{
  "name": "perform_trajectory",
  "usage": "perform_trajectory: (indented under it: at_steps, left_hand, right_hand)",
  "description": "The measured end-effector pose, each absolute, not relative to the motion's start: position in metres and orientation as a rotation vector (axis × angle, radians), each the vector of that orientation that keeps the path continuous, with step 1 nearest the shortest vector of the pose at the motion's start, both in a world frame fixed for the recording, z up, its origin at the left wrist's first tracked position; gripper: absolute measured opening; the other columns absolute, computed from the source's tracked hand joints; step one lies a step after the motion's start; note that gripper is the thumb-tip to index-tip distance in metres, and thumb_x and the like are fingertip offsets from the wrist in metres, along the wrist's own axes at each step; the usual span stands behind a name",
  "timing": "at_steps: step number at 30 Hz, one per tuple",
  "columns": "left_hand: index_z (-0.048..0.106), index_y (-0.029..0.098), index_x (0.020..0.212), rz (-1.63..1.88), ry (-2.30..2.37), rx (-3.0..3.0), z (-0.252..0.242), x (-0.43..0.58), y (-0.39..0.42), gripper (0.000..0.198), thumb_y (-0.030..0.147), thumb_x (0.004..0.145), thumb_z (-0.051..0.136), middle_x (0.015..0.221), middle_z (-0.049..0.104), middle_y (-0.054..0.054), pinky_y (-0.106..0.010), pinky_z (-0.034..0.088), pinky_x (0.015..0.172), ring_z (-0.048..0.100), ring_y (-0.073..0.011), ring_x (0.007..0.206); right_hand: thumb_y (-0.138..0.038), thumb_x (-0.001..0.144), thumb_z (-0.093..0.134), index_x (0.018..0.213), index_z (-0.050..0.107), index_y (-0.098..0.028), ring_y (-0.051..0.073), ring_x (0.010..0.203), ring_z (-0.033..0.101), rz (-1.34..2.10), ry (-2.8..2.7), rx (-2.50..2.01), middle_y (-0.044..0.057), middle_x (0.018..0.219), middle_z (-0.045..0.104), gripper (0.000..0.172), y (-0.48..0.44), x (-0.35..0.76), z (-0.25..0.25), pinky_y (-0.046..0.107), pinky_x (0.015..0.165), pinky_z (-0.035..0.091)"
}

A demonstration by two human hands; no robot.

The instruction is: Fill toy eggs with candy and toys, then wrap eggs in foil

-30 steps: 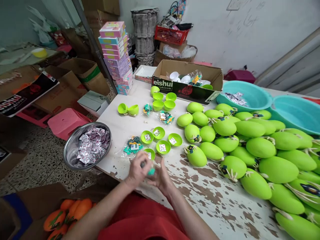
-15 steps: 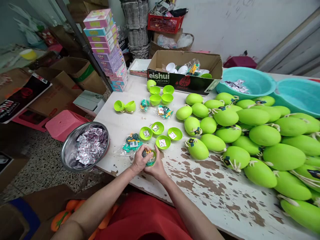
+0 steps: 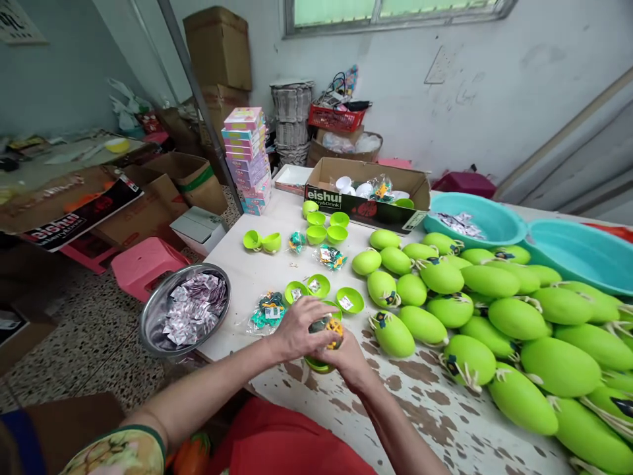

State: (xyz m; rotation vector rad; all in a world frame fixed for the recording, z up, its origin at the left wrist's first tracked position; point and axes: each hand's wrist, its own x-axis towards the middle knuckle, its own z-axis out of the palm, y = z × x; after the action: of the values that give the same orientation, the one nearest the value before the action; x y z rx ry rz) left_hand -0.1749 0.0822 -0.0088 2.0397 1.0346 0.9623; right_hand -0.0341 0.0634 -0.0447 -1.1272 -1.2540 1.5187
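My left hand (image 3: 299, 330) is closed over a small bundle of dark grey and orange plastic parts (image 3: 335, 328), with its fingers curled on top. From the other side my right hand (image 3: 349, 359) wraps round the same bundle. A green half shell (image 3: 318, 365) shows just below the hands, mostly hidden by my right fingers. Beyond them stand several green half shells, one (image 3: 349, 300) with a small printed sachet (image 3: 345, 303) inside. Left of my hands lies a clear bag of teal and dark parts (image 3: 267, 315), a sachet on it.
Many green egg-shaped shells (image 3: 519, 320) with pale cords cover the table's right side. A steel bowl of sachets (image 3: 227, 310) is at the left edge. At the back are a cardboard box (image 3: 368, 216), teal basins (image 3: 514, 231) and stacked small boxes (image 3: 247, 161).
The view has tilted up and things appear lower. Both hands have shifted right and nearer me, raising the bundle above the half shell's rim; my left hand has turned over it.
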Motion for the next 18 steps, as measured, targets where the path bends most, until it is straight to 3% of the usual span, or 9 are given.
perform_trajectory:
  at_steps: [2,4,5,7,10,12,14,16,18]
  left_hand:
    - [0.072,0.021,0.075,1.107,1.163,1.988,-0.011,-0.163,0.079,0.018,0.039,0.074,0.077,0.103,0.073,-0.009,-0.042,0.049,0.091,0.065,-0.0263,0.097]
    - [0.059,0.020,0.055,1.250,1.210,1.902,-0.011,-0.155,0.077,0.032,0.037,0.079,0.072,0.085,0.072,-0.008,-0.038,0.051,0.079,0.065,-0.0217,0.081]
    - [0.056,0.020,0.055,1.299,1.189,1.850,-0.010,-0.154,0.077,0.034,0.036,0.081,0.070,0.078,0.071,-0.006,-0.036,0.051,0.076,0.064,-0.0197,0.076]
    - [0.062,0.020,0.073,1.325,1.034,1.750,-0.003,-0.154,0.078,0.021,0.037,0.082,0.071,0.074,0.069,-0.004,-0.032,0.052,0.072,0.064,-0.0170,0.071]
    - [0.061,0.018,0.104,1.302,0.705,1.817,0.012,-0.157,0.084,0.035,0.039,0.079,0.075,0.078,0.071,-0.003,-0.028,0.052,0.070,0.066,-0.0156,0.070]
    - [0.063,0.019,0.100,1.276,0.511,2.017,0.017,-0.157,0.091,0.025,0.037,0.084,0.069,0.077,0.070,-0.003,-0.027,0.052,0.071,0.065,-0.0150,0.071]
    - [0.065,0.020,0.100,1.207,0.388,2.175,0.014,-0.158,0.106,0.024,0.040,0.087,0.064,0.085,0.071,-0.006,-0.031,0.051,0.081,0.066,-0.0179,0.081]
    - [0.060,0.019,0.119,1.127,0.443,2.171,0.000,-0.167,0.134,0.047,0.051,0.085,0.064,0.109,0.070,-0.011,-0.038,0.048,0.096,0.064,-0.0244,0.103]
    - [0.048,0.018,0.136,1.123,0.809,2.034,-0.020,-0.186,0.176,0.068,0.058,0.083,0.062,0.132,0.059,-0.015,-0.044,0.042,0.106,0.054,-0.0295,0.123]
  right_hand:
    - [-0.025,0.056,0.077,0.078,0.066,-0.019,0.023,0.076,0.056,1.374,-1.246,-1.172,0.002,0.079,0.064,0.025,0.067,-0.034,-0.042,0.038,0.075,0.051]
    - [-0.027,0.056,0.078,0.080,0.066,-0.019,0.024,0.081,0.057,1.371,-1.308,-1.155,0.003,0.084,0.064,0.027,0.070,-0.031,-0.034,0.039,0.079,0.050]
    - [-0.028,0.056,0.080,0.086,0.067,-0.019,0.025,0.085,0.057,1.428,-1.342,-1.127,0.003,0.088,0.064,0.034,0.071,-0.028,-0.028,0.040,0.083,0.050]
    - [-0.037,0.051,0.089,0.105,0.066,-0.019,0.027,0.095,0.059,1.581,-1.401,-1.028,0.005,0.102,0.064,0.061,0.072,-0.020,-0.013,0.044,0.093,0.048]
    - [-0.059,0.039,0.091,0.117,0.063,-0.021,0.033,0.110,0.056,1.690,-1.536,-0.840,0.008,0.118,0.062,0.092,0.075,-0.006,0.006,0.051,0.103,0.041]
    - [-0.063,0.042,0.089,0.110,0.068,-0.022,0.034,0.108,0.057,1.690,-1.651,-0.786,0.008,0.113,0.065,0.083,0.080,0.000,0.011,0.053,0.100,0.044]
    - [-0.058,0.053,0.087,0.104,0.069,-0.023,0.030,0.094,0.061,1.692,-1.676,-0.853,0.006,0.100,0.068,0.065,0.087,0.003,0.007,0.049,0.091,0.050]
    - [-0.052,0.060,0.084,0.102,0.067,-0.021,0.025,0.080,0.061,1.692,-1.577,-0.983,0.005,0.089,0.067,0.054,0.097,0.004,-0.002,0.043,0.080,0.053]
    - [-0.047,0.062,0.084,0.100,0.064,-0.020,0.022,0.074,0.059,1.652,-1.425,-1.096,0.003,0.084,0.066,0.051,0.109,0.007,-0.015,0.038,0.073,0.053]
